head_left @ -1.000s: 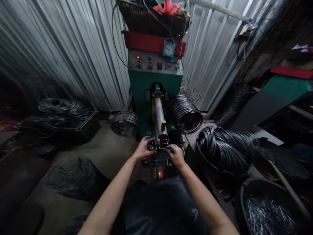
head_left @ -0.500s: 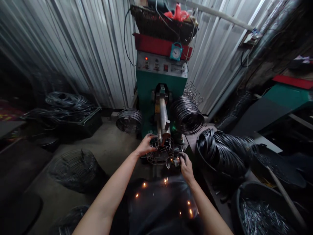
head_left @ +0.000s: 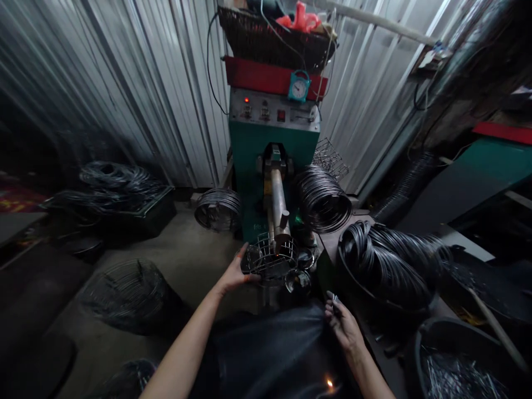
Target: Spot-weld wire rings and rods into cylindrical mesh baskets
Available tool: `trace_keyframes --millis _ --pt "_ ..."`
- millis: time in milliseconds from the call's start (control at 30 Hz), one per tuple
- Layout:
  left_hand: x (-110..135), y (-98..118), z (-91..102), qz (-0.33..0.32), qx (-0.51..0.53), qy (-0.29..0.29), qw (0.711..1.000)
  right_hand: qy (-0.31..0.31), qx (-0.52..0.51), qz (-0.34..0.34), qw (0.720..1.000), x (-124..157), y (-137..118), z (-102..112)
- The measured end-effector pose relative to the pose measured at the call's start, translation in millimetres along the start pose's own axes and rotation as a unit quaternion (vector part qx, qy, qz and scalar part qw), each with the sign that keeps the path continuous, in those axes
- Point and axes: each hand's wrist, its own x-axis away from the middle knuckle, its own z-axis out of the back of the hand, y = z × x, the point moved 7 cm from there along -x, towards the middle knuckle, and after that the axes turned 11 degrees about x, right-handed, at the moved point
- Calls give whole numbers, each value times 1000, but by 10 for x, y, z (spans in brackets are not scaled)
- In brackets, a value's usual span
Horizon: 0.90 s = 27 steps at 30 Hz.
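A round wire basket (head_left: 272, 256) sits under the copper-coloured electrode tip (head_left: 283, 243) of a green spot welder (head_left: 249, 144). Gripping its left rim is my left hand (head_left: 235, 276), thumb at the front and fingers along the side. My right hand (head_left: 343, 324) is apart from the basket, lower and to the right, beside a dark apron (head_left: 274, 349). Its fingers are curled together, with a small pale glint at the tips too small to name. Small round metal cups (head_left: 298, 281) stand just right of the basket.
Wire-ring coils hang left (head_left: 218, 209) and right (head_left: 324, 199) of the welder arm. A tub of wire rings (head_left: 386, 266) stands to the right, with a bin of short wire pieces (head_left: 457, 371) nearer me. Stacked wire hoops (head_left: 128, 293) stand on the left floor.
My right hand has moved away from the basket, down and to the right. My left hand remains on the basket, shifted slightly. Most of the flying sparks are gone; one glows over the apron.
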Motion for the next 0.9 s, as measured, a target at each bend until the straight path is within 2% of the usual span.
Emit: trace_keyframes --millis 67,133,200,267,333,400,533,633,733,800,900 --pt "68 -139 -28 41 82 28 995 -14 -27 -32 999 -29 10 -42" --pt "97 -176 -37 58 140 69 986 -15 -36 -39 998 -39 28 -65" --pt "119 -136 -29 60 167 98 979 8 -2 -10 1000 -18 43 -28" --pt "174 -50 11 52 166 119 978 51 94 56 993 51 32 61" --pt "281 62 70 37 137 136 980 68 220 120 966 155 27 119" --pt "427 183 94 21 89 131 987 51 316 154 935 244 59 143" --pt "723 447 11 -10 -16 84 996 36 378 192 905 321 91 212" --pt "856 713 -90 -47 -101 74 991 9 415 221 883 343 69 170" --pt "883 999 -222 -82 -191 62 976 -31 467 268 842 456 -105 -56" --pt "867 1159 -321 -98 -238 47 965 -82 501 304 806 599 -318 -354" --pt "844 1316 -487 -118 -288 13 950 -150 574 339 730 816 -666 -908"
